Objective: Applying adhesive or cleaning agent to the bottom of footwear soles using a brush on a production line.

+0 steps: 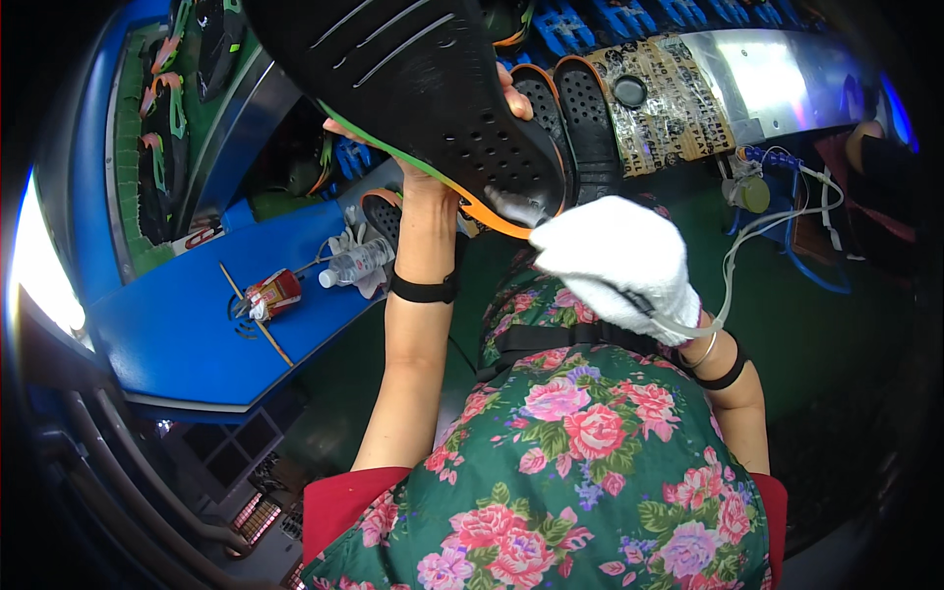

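Observation:
My left hand (418, 169) grips a large black shoe sole (413, 84) from beneath, raised at the upper middle. Its fingertips show at both edges. The sole has small holes toward its near end, grooves at the far end and a green-to-orange rim. Close to the orange end is my right hand (624, 261) in a white cloth glove, its fingers bunched together. A pale hose (726, 285) leads to this glove, with a dark piece along it; what the fingers hold is hidden. A whitish blur (516, 206) lies between glove and sole.
Two perforated black soles (588, 123) lie just beyond, beside a taped brown surface (661, 103). On the blue table (187, 339) at left are a clear bottle (356, 264), a red carton (273, 295) and a thin stick. More soles fill a green-lined rack (128, 147) at far left.

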Demonstrator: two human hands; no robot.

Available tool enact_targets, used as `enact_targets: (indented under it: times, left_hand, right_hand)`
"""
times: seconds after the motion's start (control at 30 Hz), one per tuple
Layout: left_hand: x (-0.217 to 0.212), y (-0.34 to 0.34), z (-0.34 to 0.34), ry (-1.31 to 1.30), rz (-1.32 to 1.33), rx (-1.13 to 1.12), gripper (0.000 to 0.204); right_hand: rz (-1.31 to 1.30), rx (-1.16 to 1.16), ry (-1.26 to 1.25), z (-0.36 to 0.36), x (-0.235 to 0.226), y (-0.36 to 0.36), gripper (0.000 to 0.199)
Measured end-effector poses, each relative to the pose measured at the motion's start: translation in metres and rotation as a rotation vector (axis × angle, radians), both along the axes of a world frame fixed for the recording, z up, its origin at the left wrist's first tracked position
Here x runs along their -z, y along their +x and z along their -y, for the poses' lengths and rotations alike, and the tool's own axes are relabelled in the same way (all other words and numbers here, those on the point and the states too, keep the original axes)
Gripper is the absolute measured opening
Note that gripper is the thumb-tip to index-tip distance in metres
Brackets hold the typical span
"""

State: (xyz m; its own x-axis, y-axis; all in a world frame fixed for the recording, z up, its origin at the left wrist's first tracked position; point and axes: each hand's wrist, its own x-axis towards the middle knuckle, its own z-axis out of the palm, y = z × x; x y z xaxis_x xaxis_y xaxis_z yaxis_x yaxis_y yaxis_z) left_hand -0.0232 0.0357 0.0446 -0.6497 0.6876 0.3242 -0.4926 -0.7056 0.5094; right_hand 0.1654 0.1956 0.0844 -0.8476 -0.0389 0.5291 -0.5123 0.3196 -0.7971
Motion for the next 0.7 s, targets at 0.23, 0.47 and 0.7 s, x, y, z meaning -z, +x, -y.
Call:
enact_targets:
  times: [0.23, 0.47, 0.7]
  left_hand:
    - [0.014, -0.015, 0.006, -0.063, -0.148, 0.169, 0.127]
    - [0.027, -0.004, 0.013, -0.224, 0.011, 0.268, 0.13]
    - [0.039, -0.009, 0.021, -0.386, 0.099, 0.395, 0.102]
  right_hand:
    - [0.022, -0.181, -0.131, -0.008, -0.001, -0.004, 0.025]
    - [0.031, -0.431, -0.127, 0.003, 0.009, 0.005, 0.032]
    - [-0.132, -0.321, 0.231, -0.001, 0.029, 0.002, 0.025]
